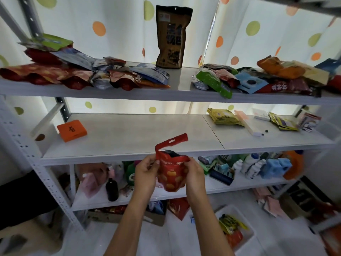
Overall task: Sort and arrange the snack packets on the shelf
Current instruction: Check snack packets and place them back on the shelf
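Observation:
Both my hands hold a red snack pouch [172, 172] upright in front of the middle shelf [140, 133]; its top flap stands open. My left hand [146, 172] pinches its left edge and my right hand [193, 172] grips its right side. On the top shelf [181, 84] a tall brown pouch [171, 36] stands upright at the back. A heap of red and blue packets [83, 71] lies to its left, and a heap of green, blue, orange and dark red packets [258, 78] to its right.
An orange box [72, 130] sits at the left of the middle shelf, yellow packets [225, 117] and small boxes [310, 121] at its right. The lower shelf holds bottles [252, 165] and bags. A white bin [234, 230] with packets stands on the floor.

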`<action>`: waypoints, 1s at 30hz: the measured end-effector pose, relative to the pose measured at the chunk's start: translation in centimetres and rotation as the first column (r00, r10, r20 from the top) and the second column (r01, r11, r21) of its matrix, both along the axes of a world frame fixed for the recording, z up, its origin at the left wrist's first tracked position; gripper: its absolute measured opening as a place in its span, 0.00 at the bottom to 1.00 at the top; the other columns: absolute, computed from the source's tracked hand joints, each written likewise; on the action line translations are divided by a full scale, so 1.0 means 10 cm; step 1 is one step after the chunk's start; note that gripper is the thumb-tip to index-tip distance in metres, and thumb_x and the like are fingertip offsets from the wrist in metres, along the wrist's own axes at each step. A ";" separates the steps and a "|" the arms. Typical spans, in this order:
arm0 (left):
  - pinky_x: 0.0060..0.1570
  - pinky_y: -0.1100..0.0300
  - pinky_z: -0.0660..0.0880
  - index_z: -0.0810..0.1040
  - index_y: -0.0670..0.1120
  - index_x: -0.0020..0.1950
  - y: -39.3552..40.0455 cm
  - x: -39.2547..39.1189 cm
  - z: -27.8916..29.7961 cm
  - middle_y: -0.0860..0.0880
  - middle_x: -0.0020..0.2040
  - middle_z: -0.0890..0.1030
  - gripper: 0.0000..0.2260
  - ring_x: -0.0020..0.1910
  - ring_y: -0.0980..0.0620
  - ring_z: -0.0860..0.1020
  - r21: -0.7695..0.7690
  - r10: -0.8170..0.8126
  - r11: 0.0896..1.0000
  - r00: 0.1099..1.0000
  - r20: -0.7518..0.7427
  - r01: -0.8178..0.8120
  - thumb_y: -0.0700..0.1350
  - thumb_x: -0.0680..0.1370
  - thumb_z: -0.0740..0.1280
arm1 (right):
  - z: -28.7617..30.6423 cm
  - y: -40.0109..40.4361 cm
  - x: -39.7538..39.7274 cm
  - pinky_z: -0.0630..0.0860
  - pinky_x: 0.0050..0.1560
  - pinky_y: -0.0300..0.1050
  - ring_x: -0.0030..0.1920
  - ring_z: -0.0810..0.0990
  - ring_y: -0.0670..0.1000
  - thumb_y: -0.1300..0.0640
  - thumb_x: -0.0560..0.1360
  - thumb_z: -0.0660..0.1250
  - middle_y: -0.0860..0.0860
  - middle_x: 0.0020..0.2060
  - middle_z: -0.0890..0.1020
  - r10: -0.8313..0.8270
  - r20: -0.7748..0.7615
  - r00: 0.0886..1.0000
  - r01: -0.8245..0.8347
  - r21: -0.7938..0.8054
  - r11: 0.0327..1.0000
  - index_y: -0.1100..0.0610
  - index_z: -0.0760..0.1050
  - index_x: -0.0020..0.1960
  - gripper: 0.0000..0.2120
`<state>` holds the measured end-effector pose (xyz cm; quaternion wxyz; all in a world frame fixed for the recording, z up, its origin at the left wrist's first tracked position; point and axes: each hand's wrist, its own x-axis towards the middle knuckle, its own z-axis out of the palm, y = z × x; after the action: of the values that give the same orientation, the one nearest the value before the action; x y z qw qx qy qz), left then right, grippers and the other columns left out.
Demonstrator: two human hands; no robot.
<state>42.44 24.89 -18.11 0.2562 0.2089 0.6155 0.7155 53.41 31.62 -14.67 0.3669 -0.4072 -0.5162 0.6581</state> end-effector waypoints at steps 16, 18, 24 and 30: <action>0.45 0.56 0.80 0.80 0.50 0.55 -0.33 0.06 -0.03 0.50 0.47 0.86 0.12 0.45 0.51 0.85 -0.047 -0.177 0.982 0.976 0.127 0.184 0.49 0.73 0.73 | -0.18 -0.07 0.00 0.80 0.52 0.50 0.52 0.84 0.55 0.59 0.80 0.65 0.55 0.50 0.86 0.036 -0.143 0.989 -0.052 -0.111 0.992 0.59 0.79 0.58 0.09; 0.43 0.55 0.81 0.80 0.50 0.54 -0.31 0.06 -0.01 0.51 0.46 0.86 0.10 0.44 0.50 0.85 -0.021 -0.101 0.994 0.986 0.130 0.105 0.49 0.74 0.72 | -0.19 -0.09 0.00 0.81 0.53 0.51 0.52 0.84 0.55 0.58 0.78 0.68 0.55 0.50 0.86 0.100 -0.078 0.992 -0.108 -0.100 0.989 0.59 0.79 0.59 0.11; 0.45 0.53 0.81 0.79 0.52 0.55 -0.26 0.00 0.15 0.52 0.48 0.86 0.09 0.45 0.51 0.85 0.085 -0.060 0.995 0.994 0.092 0.052 0.48 0.76 0.70 | -0.11 -0.16 0.00 0.82 0.54 0.54 0.52 0.85 0.54 0.55 0.75 0.72 0.54 0.52 0.86 0.264 -0.036 0.964 -0.265 -0.029 0.964 0.57 0.76 0.62 0.17; 0.37 0.66 0.79 0.70 0.53 0.61 -0.19 0.09 0.21 0.55 0.53 0.79 0.20 0.48 0.57 0.81 0.071 0.129 0.989 0.991 -0.030 -0.126 0.50 0.73 0.73 | -0.06 -0.14 0.01 0.83 0.50 0.53 0.50 0.85 0.57 0.60 0.74 0.72 0.56 0.51 0.86 0.178 -0.130 0.975 -0.178 0.010 0.984 0.60 0.76 0.59 0.15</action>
<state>43.35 23.01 -16.01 0.1919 0.1900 0.6068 0.7475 53.54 30.18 -15.29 0.3390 -0.3159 -0.5251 0.7138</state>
